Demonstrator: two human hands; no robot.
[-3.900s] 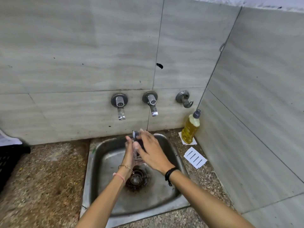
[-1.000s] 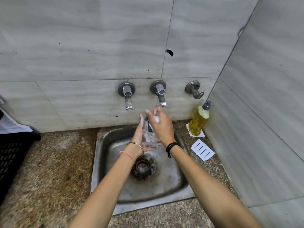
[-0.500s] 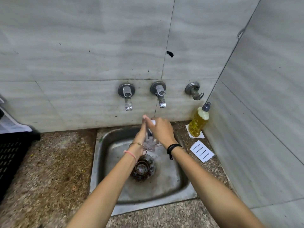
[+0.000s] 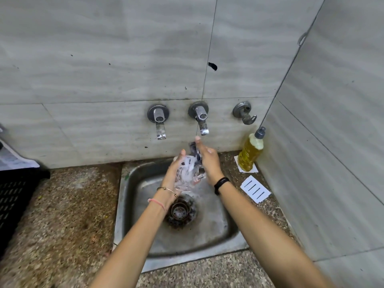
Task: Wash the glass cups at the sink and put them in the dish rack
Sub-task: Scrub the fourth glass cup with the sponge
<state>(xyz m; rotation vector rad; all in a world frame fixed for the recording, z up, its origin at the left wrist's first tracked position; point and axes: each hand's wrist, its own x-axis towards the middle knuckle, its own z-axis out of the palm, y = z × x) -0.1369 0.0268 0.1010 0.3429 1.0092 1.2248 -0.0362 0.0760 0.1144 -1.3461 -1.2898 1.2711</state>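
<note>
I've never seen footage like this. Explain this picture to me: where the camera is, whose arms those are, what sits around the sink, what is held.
No machine here: a person wears one wide-angle camera on the head, looking forward and down, so the two bare arms reaching in from below are the wearer's own. They work over a square steel sink set in a speckled stone counter, below metal wall taps. The left hand holds a clear glass cup covered in white suds. The right hand holds a small dark item against the cup, too blurred to name. By the right wall are a plastic bottle of yellow liquid and a white card with black lines. At the left edge is a black slotted plastic basket.
</note>
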